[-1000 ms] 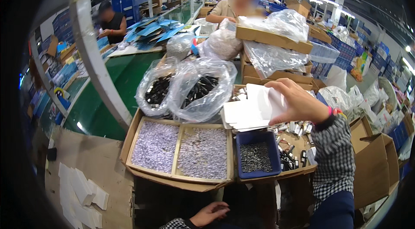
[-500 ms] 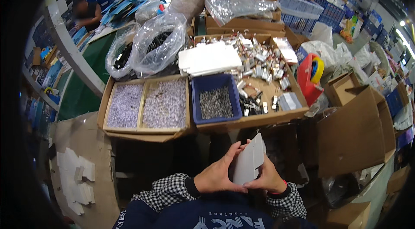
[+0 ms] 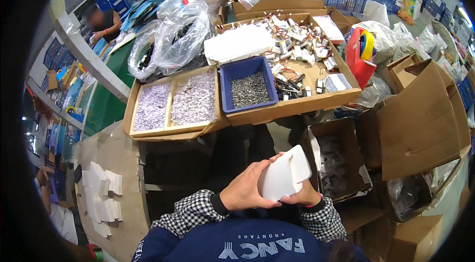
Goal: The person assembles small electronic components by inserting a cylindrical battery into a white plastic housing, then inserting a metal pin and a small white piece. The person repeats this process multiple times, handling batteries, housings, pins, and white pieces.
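A white, smooth box-like casing with rounded corners (image 3: 279,175) is held upright and slightly tilted in front of my body. My left hand (image 3: 247,188) grips its left side, with the thumb along the lower edge and the fingers behind it. My right hand (image 3: 304,195) closes round its lower right side, its fingers partly hidden by the casing. Beyond my hands is a blue plastic bin (image 3: 223,86) of small dark metal parts, like screws. Beside it, a divided wooden tray (image 3: 169,101) holds many tiny pale purple pieces.
A shallow cardboard tray (image 3: 316,100) holds small silver parts with wires, and white sheets (image 3: 237,44) lie over its left part. White pieces (image 3: 101,197) lie on a board at left. Open cardboard boxes (image 3: 420,118) stand at right, near a red tape dispenser (image 3: 357,59). Another person (image 3: 106,22) is at far left.
The white casing has turned so more of its broad face and rounded top shows. Both hands keep hold of it. The whole view has shifted, with the trays now higher in the picture.
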Motion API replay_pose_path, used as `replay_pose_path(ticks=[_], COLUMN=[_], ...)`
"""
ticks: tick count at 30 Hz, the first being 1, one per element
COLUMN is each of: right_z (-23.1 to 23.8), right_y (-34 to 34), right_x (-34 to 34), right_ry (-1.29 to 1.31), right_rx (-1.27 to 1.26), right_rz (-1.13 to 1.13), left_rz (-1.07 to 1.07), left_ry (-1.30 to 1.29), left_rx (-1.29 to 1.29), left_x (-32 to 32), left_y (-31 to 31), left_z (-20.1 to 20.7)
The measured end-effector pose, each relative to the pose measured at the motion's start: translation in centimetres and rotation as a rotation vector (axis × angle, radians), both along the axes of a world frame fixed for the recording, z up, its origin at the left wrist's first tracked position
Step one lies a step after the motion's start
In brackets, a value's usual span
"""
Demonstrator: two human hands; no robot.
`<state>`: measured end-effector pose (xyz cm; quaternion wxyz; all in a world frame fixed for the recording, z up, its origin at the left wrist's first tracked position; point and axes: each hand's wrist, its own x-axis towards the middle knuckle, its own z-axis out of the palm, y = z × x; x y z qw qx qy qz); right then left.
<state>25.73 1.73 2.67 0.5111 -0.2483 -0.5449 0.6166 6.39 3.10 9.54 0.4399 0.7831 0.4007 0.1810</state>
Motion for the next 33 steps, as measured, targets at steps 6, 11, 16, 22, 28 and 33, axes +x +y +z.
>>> replay_pose_path(ticks=[6, 11, 16, 22, 28, 33], right_z=[0.9, 1.4, -1.1, -2.9, -2.0, -1.2], right_y=[0.3, 0.5, 1.5, 1.5, 1.7, 1.4], right_x=[0.9, 1.0, -2.0, -6.4, -6.9, -7.5], right_ry=[-0.059, -0.168, -0.001, 0.185, 0.225, 0.304], right_rx=[-0.1, -0.215, -0.432, -0.559, -0.528, -0.643], right_rz=[0.009, -0.03, 0.058, 0.21, 0.162, 0.104], left_rz=[0.006, 0.024, 0.115, 0.206, 0.26, 0.32], left_ry=[-0.031, -0.069, -0.146, -0.127, -0.158, -0.173], left_rx=[0.005, 0.032, 0.037, 0.146, 0.26, 0.406], left_x=[-0.3, -1.6, -3.3, -5.9, -6.3, -6.1], left_y=[1.2, 2.2, 2.7, 1.6, 1.5, 1.5], left_z=[-1.1, -2.7, -4.2, -4.7, -5.6, -6.4])
